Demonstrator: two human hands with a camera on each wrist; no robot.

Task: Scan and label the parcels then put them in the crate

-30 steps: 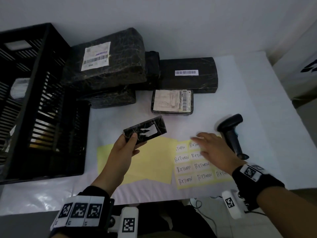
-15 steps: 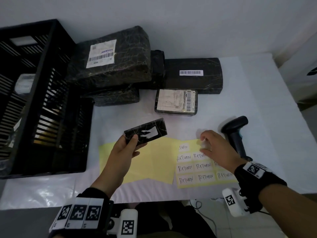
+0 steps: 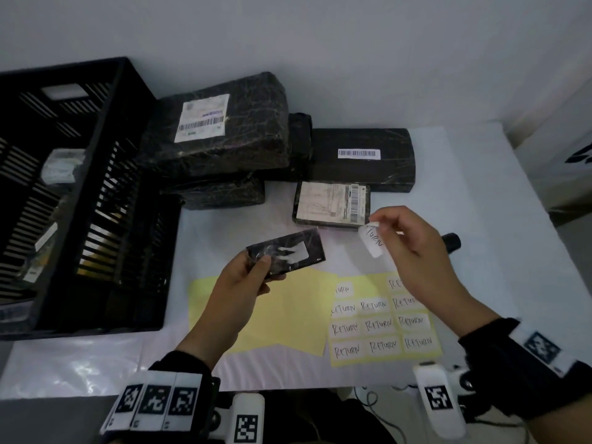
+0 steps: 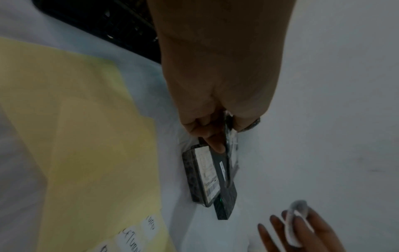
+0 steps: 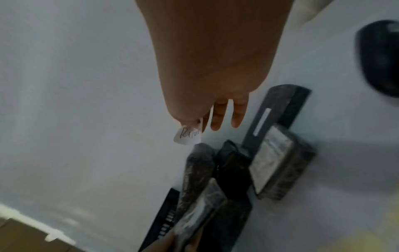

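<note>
My left hand point(image 3: 253, 274) grips a small flat black parcel point(image 3: 288, 253) by its near end, raised above the table; the same parcel point(image 4: 232, 150) shows edge-on in the left wrist view. My right hand point(image 3: 400, 238) pinches a white RETURN sticker point(image 3: 373, 240) by its top edge, held in the air right of the parcel; the sticker point(image 5: 187, 136) hangs from thumb and forefinger. The yellow sticker sheet point(image 3: 382, 322) with several RETURN labels lies under my right hand. The black crate point(image 3: 105, 200) stands at the left.
Several black wrapped parcels are piled at the back: a big one point(image 3: 221, 126) with a barcode label, a long one point(image 3: 362, 158), a small one point(image 3: 331, 205) with a large label. The scanner point(image 3: 451, 241) lies behind my right hand. A bare yellow backing sheet point(image 3: 288, 318) lies in front.
My right hand has peeled a RETURN sticker off the sheet and lifted it up and to the left. The left hand keeps holding the small parcel in about the same place.
</note>
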